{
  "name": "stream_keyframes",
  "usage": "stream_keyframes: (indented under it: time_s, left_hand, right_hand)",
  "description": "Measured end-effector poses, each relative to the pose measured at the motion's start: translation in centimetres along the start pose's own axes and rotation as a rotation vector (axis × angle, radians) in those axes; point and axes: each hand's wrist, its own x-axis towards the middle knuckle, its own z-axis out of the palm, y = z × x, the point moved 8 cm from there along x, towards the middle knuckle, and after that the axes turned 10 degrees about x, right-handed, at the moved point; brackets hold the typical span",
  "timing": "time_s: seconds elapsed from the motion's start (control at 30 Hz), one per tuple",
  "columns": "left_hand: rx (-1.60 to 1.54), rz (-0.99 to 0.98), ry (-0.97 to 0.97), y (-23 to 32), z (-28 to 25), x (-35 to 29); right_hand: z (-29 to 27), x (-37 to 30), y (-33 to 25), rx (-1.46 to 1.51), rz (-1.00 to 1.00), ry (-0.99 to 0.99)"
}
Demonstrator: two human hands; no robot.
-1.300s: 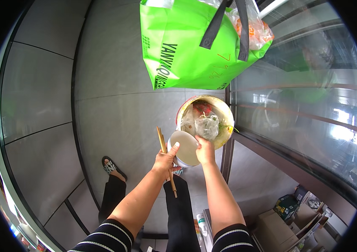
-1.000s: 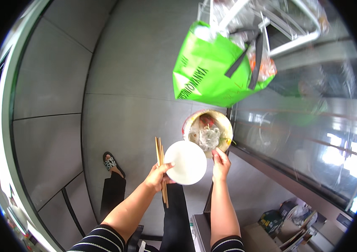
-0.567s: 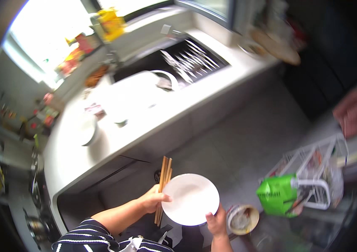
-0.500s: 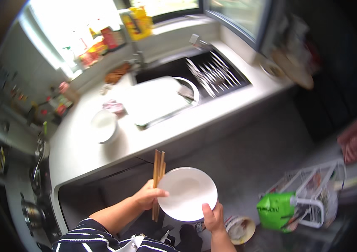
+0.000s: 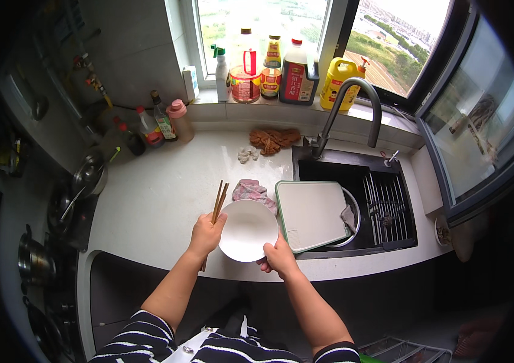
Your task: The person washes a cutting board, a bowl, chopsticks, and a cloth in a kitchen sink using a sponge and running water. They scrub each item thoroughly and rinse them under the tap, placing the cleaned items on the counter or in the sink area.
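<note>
A white bowl (image 5: 248, 231) is held above the front edge of the counter, its hollow side up. My right hand (image 5: 280, 256) is closed on its right rim, thumb on top and fingers beneath. My left hand (image 5: 207, 233) grips wooden chopsticks (image 5: 220, 198), tips pointing up and away. Its thumb side touches or nearly touches the bowl's left rim. Just beyond the bowl lies a crumpled pink-and-grey cloth (image 5: 253, 192), partly covered by it. To the right, a white cutting board with a green edge (image 5: 312, 212) lies across the sink's left part.
Right of the board is the black sink (image 5: 360, 175) with a drying rack (image 5: 390, 212) and a tall faucet (image 5: 351, 91). A brown rag (image 5: 274, 140) lies at the back. Bottles (image 5: 246, 69) line the sill; pots (image 5: 36, 260) stand far left. An open window pane (image 5: 481, 115) juts in on the right.
My view has swung round toward the counter. The bowl and chopsticks, in the same hands, are now over its front edge. The other white bowl on the counter no longer shows.
</note>
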Motion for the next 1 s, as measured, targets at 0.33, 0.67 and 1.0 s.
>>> stream_keyframes:
  time_s: [0.33, 0.67, 1.0]
  left_hand:
    - [0.631, 0.221, -0.006, 6.2, 1.8, -1.8]
    - [0.799, 0.011, -0.01, 5.7, 8.4, 1.0]
    - [0.903, -0.152, 0.05, 9.0, 8.0, 0.7]
  right_hand:
    - [-1.5, 2.7, 2.1, -0.249, 0.169, 0.033]
    - [-6.3, 4.5, 0.7, -0.198, 0.253, -0.281]
    - [-19.1, 21.5, -15.1, -0.477, -0.624, 0.08]
